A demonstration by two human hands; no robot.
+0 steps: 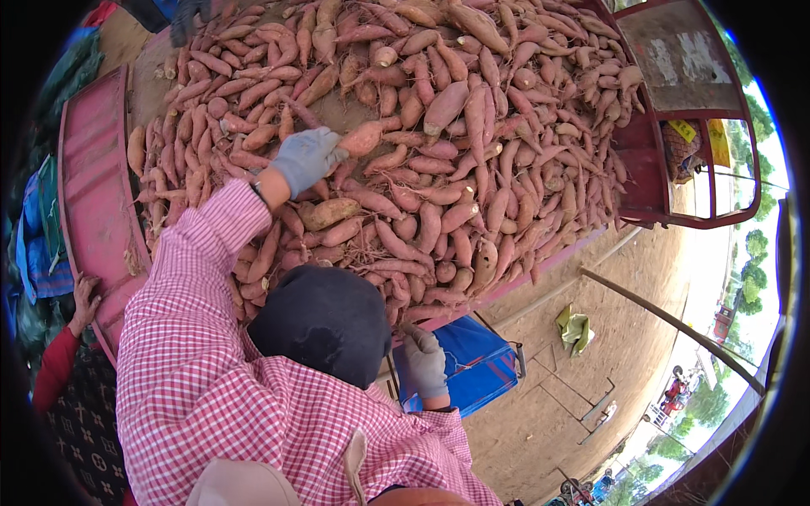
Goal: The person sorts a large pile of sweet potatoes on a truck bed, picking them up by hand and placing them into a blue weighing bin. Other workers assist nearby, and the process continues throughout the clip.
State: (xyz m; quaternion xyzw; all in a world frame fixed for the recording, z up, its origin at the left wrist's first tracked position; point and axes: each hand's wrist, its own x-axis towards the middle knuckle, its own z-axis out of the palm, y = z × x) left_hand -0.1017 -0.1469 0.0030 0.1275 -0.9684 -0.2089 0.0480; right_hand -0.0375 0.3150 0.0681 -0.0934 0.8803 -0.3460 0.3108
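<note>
A heap of sweet potatoes (443,190) covers the bed of a red cargo vehicle in front of me. My left hand (307,158), in a grey glove, reaches over the heap with its fingers on one end of a plump sweet potato (361,139). Low at the near side of the bed is my right hand (424,362), also gloved, with bent fingers beside the outermost roots. Whether it holds anything is unclear. Just beyond it hangs a blue bag (478,360) on a metal frame. Rounded dark cloth (319,322) lies between my arms, covering some of the heap.
A person's bare hand (85,300) rests on the red side panel (98,190) at left. Another person's dark-gloved hand (186,19) is at the far left. A red metal frame (709,171) rises at right. A pole (671,322) and crumpled green sheet (574,330) appear over bare ground.
</note>
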